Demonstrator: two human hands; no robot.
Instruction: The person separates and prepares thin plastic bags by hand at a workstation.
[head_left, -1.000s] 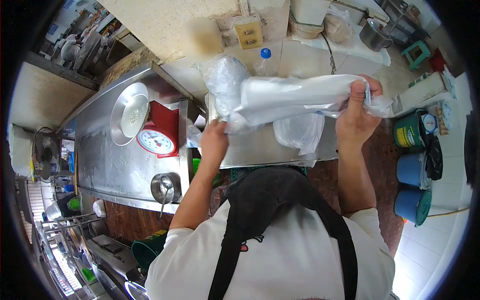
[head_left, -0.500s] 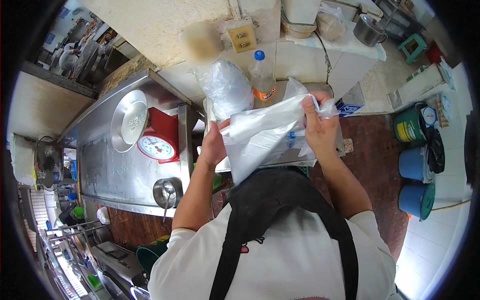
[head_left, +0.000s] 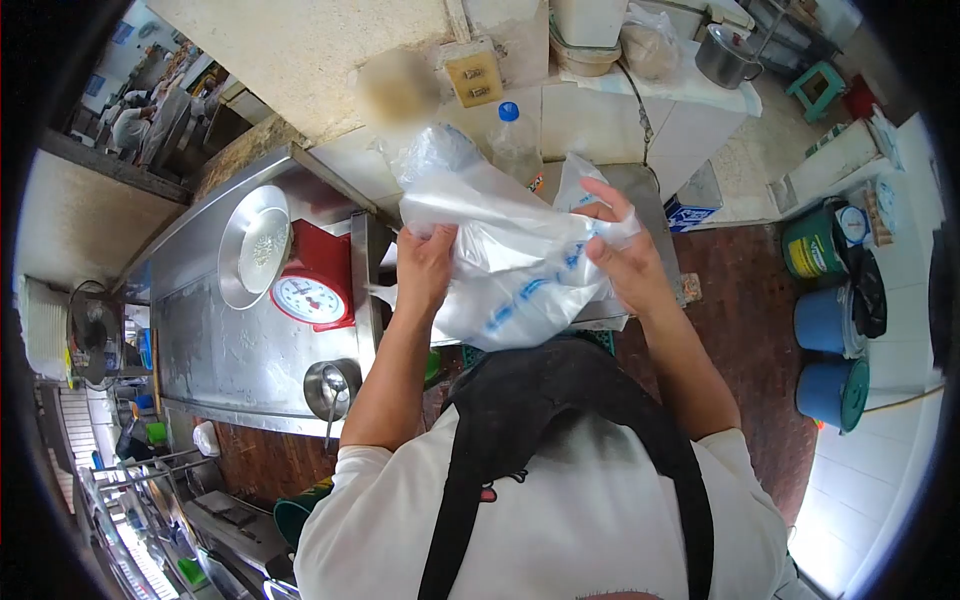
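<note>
The left hand grips one side of a clear plastic bag with blue print; the right hand, thumb and fingers spread apart, touches its other side; a blue-capped bottle stands just behind; to the left, a steel counter carries a red scale with a round pan, and a metal pot with a spoon in it.

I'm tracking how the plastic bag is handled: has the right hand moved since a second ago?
Yes: judged against the wall outlet, the right hand has moved leftward in the view, closer to the left hand.
</note>
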